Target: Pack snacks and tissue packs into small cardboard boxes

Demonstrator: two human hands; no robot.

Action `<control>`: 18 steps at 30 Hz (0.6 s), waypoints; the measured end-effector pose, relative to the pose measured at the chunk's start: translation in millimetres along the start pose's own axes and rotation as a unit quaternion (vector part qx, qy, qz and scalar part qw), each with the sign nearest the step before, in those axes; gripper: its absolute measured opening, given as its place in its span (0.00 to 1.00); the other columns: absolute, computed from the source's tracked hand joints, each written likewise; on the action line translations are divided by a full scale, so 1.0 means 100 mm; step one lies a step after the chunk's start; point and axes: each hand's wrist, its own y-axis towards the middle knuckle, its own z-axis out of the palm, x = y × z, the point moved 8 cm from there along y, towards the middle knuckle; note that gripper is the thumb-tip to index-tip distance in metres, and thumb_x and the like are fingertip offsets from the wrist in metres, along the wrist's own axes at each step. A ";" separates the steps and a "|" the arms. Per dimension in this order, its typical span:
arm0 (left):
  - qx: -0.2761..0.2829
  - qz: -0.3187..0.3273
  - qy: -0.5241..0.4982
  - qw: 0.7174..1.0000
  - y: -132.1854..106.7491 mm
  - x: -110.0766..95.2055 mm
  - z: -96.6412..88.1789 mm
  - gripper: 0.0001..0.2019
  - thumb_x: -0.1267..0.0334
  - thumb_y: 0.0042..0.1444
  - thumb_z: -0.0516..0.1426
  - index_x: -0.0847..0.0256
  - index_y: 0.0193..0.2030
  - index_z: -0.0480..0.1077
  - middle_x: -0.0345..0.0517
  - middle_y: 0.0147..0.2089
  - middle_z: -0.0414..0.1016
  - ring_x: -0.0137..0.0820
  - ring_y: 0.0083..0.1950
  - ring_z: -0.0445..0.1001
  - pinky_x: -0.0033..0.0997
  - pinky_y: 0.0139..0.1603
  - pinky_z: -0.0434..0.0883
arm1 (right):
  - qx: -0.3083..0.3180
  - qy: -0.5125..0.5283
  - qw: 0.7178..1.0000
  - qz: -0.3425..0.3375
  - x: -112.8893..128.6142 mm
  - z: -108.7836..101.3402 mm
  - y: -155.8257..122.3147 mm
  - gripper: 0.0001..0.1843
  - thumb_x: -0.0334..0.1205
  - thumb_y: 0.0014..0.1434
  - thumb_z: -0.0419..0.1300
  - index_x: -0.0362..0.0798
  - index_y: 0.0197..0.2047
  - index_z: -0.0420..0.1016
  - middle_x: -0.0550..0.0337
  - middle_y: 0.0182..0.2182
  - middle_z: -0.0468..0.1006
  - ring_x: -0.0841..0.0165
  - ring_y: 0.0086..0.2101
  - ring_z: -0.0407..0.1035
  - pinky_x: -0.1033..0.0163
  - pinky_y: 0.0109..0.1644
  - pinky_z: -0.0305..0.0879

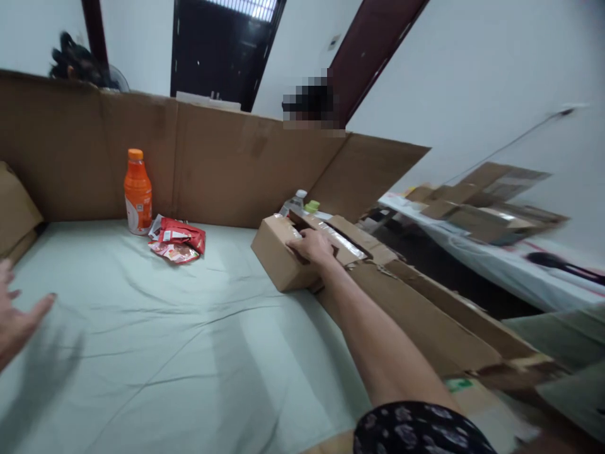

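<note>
My right hand [312, 246] reaches out to a small cardboard box [278, 255], its fingers bent over the top edge and gripping it. What the fingertips touch inside is hidden. Behind that box show the tops of a clear plastic bottle [297, 200] and a container with a green cap [312, 206]. At the left edge of the view, my left hand [19, 318] hovers above the cloth, fingers spread and holding nothing. An orange bottle [138, 195] stands upright at the back, with red snack packets [178, 241] lying beside it.
A pale green cloth [189, 353] covers the table. Tall cardboard panels [227, 170] wall off the back, and a lower cardboard wall [425, 315] runs along the right. Another cardboard box [16, 211] stands at far left. Two people's heads show beyond the panels.
</note>
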 end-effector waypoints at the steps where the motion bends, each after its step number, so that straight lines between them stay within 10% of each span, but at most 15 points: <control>1: 0.011 -0.003 -0.007 1.000 -0.10 -0.04 0.03 0.42 0.44 0.62 0.61 0.63 0.75 0.51 0.64 0.72 0.59 0.61 0.65 0.71 0.64 0.54 0.80 | 0.014 0.011 1.000 -0.017 0.09 -0.01 -0.04 0.02 0.36 0.56 0.63 0.48 0.34 0.76 0.48 0.28 0.78 0.57 0.34 0.72 0.56 0.39 0.63; 10: 0.156 0.228 -0.167 0.946 -0.87 -1.28 0.58 0.44 0.50 0.65 0.62 0.43 0.80 0.39 0.58 0.78 0.49 0.59 0.76 0.58 0.65 0.66 0.72 | 0.137 0.064 0.948 -0.279 0.80 -0.33 -1.53 0.09 0.33 0.61 0.62 0.51 0.40 0.83 0.56 0.39 0.84 0.65 0.39 0.75 0.63 0.44 0.64; 14: 0.273 0.229 -0.250 0.901 -1.19 -1.40 0.71 0.63 0.45 0.55 0.70 0.41 0.80 0.25 0.62 0.83 0.32 0.67 0.80 0.42 0.76 0.72 0.57 | 0.170 0.114 0.850 -0.486 1.19 -0.69 -2.59 0.12 0.33 0.70 0.55 0.48 0.42 0.81 0.55 0.35 0.81 0.67 0.34 0.72 0.63 0.41 0.63; 18: 0.373 0.163 -0.302 0.862 -1.47 -1.32 0.78 0.71 0.45 0.50 0.73 0.42 0.79 0.18 0.61 0.83 0.30 0.66 0.81 0.42 0.74 0.75 0.50 | 0.337 0.230 0.770 -0.490 1.37 -0.97 -3.00 0.16 0.45 0.75 0.53 0.48 0.45 0.81 0.56 0.37 0.83 0.68 0.37 0.75 0.64 0.44 0.67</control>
